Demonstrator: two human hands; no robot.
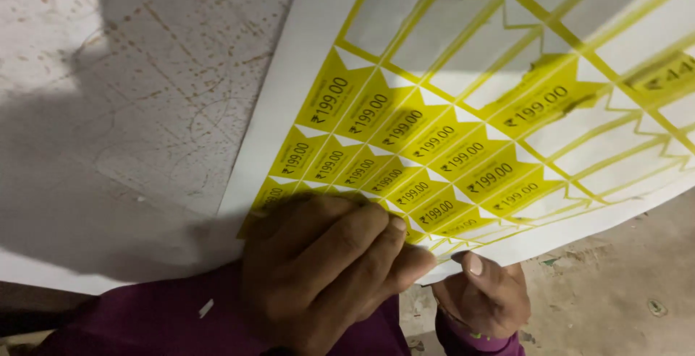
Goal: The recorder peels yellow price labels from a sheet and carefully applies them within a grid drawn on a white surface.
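Your left hand (326,269) lies over the near edge of the sticker sheet (463,110), its fingers (347,236) curled together and pressed down on the yellow labels (405,146) at the bottom rows. Your right hand (485,294) sits just beside it under the sheet's lower edge, thumb up against the white border, so its fingers look pinched on the paper from below; the underside contact is hidden.

The sheet itself is held tilted above the pale worktop (123,95), sloping up and away to the right, with the bare floor (615,291) visible past its lower corner. Roughly the upper right half shows only empty outlines (637,146) where labels are gone; the lower left block is full.

Risks as I judge them: the backing is limp, so a hard pull at one label could crease or tear the sheet. Fingers pressing on neighbouring labels may lift or smudge them. A peeled sticker could fold onto itself or cling to your skin.

No containers show in this view.
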